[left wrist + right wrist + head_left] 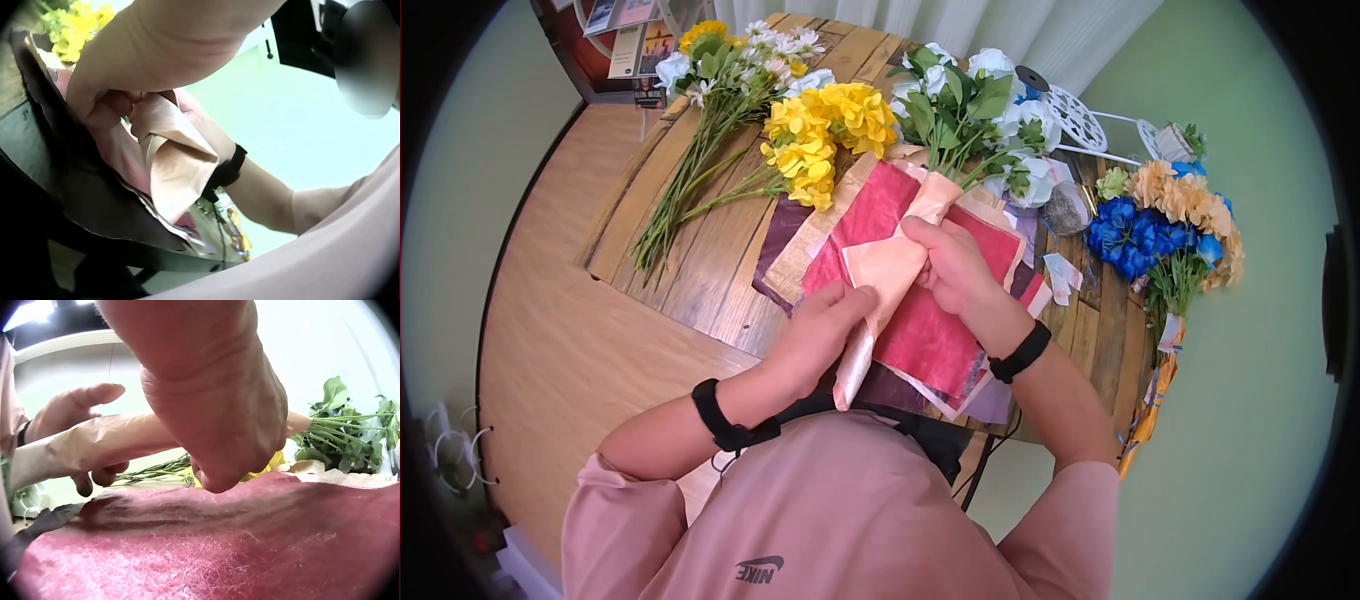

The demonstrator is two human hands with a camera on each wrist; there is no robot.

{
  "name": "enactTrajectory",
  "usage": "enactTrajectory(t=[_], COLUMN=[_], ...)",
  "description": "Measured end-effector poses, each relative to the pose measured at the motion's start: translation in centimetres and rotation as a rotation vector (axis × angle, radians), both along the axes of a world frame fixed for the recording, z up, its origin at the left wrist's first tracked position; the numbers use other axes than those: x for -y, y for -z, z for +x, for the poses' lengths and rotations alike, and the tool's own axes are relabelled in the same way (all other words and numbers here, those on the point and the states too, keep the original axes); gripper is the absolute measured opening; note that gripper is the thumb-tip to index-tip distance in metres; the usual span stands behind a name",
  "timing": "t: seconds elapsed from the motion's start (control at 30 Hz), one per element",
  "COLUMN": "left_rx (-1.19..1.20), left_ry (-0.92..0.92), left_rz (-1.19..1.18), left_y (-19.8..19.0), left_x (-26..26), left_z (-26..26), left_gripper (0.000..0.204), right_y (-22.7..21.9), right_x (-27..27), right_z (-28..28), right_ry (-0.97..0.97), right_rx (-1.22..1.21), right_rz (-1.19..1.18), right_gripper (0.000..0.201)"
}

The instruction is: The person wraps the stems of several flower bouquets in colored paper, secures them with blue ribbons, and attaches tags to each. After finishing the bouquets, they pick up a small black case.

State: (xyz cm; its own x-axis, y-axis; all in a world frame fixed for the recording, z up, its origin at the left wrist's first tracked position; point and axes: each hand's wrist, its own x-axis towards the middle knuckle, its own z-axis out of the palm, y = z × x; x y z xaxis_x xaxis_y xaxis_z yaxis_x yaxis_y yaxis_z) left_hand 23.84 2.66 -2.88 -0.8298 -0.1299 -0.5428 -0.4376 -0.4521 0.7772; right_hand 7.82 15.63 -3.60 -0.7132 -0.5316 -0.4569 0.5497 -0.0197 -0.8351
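A sheet of peach wrapping paper (890, 275) is rolled into a narrow cone around the green stems of a bunch of white roses (1000, 100). My right hand (955, 265) grips the roll near its upper end, just below the leaves; in the right wrist view the fist (231, 425) closes over the paper tube (106, 440). Lower down, my left hand (825, 325) holds the paper's loose side between thumb and fingers. The left wrist view shows the folded lower end (178, 169) of the roll. Crimson sheets (930, 335) lie under both hands.
Yellow flowers (825, 135) and long-stemmed daisies (770, 60) lie on the left of the wooden table (710, 270). Blue and peach flowers (1160, 215) in orange wrapping stand at the right edge. A white reel-like stand (1075, 118) is behind, near a clear spool (1068, 208).
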Motion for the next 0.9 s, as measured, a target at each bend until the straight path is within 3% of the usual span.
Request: enactTrajectory(t=[0.07, 0.13, 0.2, 0.23, 0.3, 0.47, 0.53, 0.57, 0.6, 0.67, 0.7, 0.8, 0.9], left_rx=[-0.384, -0.349, -0.281, -0.281, -0.083, -0.057, 0.081, 0.033, 0.034, -0.448, -0.354, -0.406, -0.457], left_ry=[0.126, 0.146, 0.094, 0.094, 0.119, 0.344, 0.224, 0.157, 0.151, 0.016, 0.112, 0.061, 0.007], left_rz=[-0.512, -0.551, -0.213, -0.216, 0.187, 0.433, 0.085, -0.079, -0.080, -0.616, -0.581, -0.393, -0.304], left_y=[1.1, 2.1, 1.4, 0.9, 0.0, -0.4, -2.7, -2.5, -1.8, -1.1, -2.1, 1.2, 1.5], left_x=[0.1, 0.2, -0.3, -0.2, 0.3, 3.8, 4.9, 5.4, 5.3, 3.6, 2.9, 1.9, 1.9], left_z=[-0.4, -0.6, -0.2, 0.2, 1.3, 3.3, 2.6, 2.3, 1.7, -0.3, -0.6, -3.1, -3.4], left_gripper=[0.030, 0.035, 0.024, 0.024, 0.021, 0.026, 0.027, 0.029, 0.029, 0.033, 0.028, 0.023, 0.016], right_y=[0.2, 0.2, -0.2, -0.4, -0.5, -0.2, -0.2, -0.1, -0.2, -0.3, -0.4, -0.7, -0.9], right_x=[0.2, 0.2, 0.2, 0.2, 0.1, 0.2, 0.2, 0.2, 0.4, 0.6, 0.6, 0.5, 0.3], right_z=[0.0, 0.1, 0.0, -0.1, -0.2, -0.2, -0.1, -0.1, -0.1, 0.1, 0.2, 0.4, 0.5], right_ry=[0.001, 0.003, 0.014, 0.013, 0.023, 0.019, 0.035, 0.021, 0.001, -0.004, -0.002, 0.028, 0.028], right_rx=[-0.012, -0.025, 0.014, 0.014, 0.037, 0.026, 0.017, 0.011, 0.002, 0.007, 0.012, 0.018, 0.028], right_rz=[-0.002, -0.002, -0.066, -0.068, -0.042, -0.007, 0.028, 0.008, -0.012, -0.007, 0.001, 0.003, -0.075], right_gripper=[0.022, 0.023, 0.024, 0.024, 0.024, 0.025, 0.026, 0.026, 0.027, 0.027, 0.028, 0.028, 0.028])
